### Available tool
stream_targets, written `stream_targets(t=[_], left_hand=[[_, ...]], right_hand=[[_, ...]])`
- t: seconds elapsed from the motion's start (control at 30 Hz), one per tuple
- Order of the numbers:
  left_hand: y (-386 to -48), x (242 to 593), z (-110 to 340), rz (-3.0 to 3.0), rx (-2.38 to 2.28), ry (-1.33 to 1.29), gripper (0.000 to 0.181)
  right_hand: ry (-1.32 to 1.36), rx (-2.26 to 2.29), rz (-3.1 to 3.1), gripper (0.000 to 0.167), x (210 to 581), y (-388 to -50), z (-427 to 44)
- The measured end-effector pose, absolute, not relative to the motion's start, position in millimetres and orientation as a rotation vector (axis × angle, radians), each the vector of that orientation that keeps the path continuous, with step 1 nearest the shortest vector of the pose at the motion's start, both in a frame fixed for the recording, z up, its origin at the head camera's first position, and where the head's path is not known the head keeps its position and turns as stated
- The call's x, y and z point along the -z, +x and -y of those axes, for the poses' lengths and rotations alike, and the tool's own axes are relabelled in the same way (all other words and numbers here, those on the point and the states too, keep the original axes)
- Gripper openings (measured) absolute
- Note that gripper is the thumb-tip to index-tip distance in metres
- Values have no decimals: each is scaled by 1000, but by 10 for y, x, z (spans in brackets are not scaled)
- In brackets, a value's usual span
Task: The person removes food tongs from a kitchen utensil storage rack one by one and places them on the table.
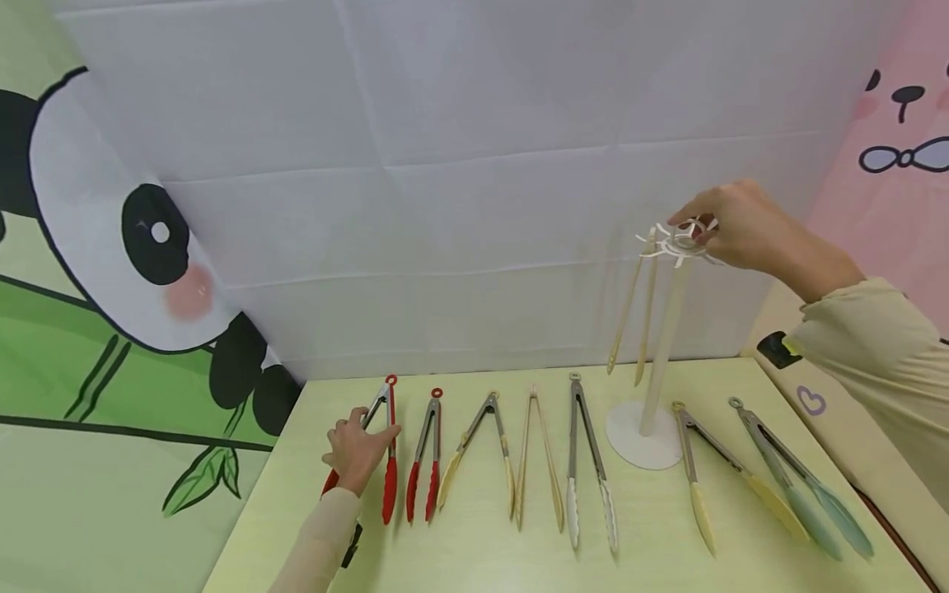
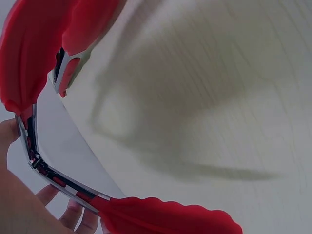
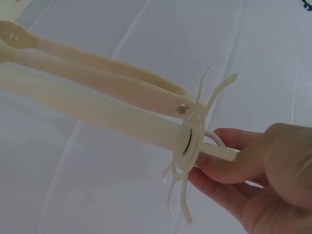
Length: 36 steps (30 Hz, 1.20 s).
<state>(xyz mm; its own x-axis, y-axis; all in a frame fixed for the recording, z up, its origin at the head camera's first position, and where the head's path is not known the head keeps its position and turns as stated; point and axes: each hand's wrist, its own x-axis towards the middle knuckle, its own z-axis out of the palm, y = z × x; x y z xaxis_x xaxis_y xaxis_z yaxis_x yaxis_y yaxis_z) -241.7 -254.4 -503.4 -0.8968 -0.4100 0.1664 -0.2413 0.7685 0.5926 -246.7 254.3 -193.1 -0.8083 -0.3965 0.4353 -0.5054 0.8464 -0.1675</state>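
At the table's left side my left hand [image 1: 359, 449] grips a pair of red-tipped tongs [image 1: 390, 486], thumb on one arm and fingers along the other. The left wrist view shows these tongs [image 2: 170, 215] spread apart, their shadow on the table. With my right hand [image 1: 749, 226] I pinch the top of a white rack [image 1: 662, 354], which stands upright on a round base. Closer up in the right wrist view, thumb and fingers hold its hooked crown [image 3: 195, 141]. Pale beige tongs [image 1: 630, 313] hang by their end hole from one hook.
Along the table [image 1: 282, 527] lie smaller red tongs [image 1: 423, 453], yellow-tipped tongs [image 1: 474, 445], slim beige tongs [image 1: 544, 461] and white-tipped tongs [image 1: 582, 461]. Right of the rack are yellow tongs [image 1: 730, 461] and green tongs [image 1: 804, 486]. A white cloth backdrop [image 1: 460, 222] stands behind.
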Motion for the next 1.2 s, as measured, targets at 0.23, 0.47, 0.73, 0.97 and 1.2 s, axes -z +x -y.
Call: stream_targets(t=[0.23, 0.47, 0.73, 0.97, 1.2], left_hand=[[-2478, 5094, 2542, 2704, 815, 528, 69], [-2505, 5120, 2508, 2741, 780, 549, 69], [-2531, 5247, 2563, 2747, 784, 576, 68], [-2554, 5284, 2575, 2766, 779, 569, 70], [-2586, 5290, 2518, 2800, 749, 554, 70]], right_hand=[[670, -400, 2620, 39, 1944, -2467, -2540], [661, -406, 2604, 42, 1956, -2465, -2559], [687, -393, 2557, 40, 1980, -2479, -2565], [680, -416, 2541, 39, 2014, -2487, -2572], [684, -408, 2524, 40, 2014, -2482, -2571]])
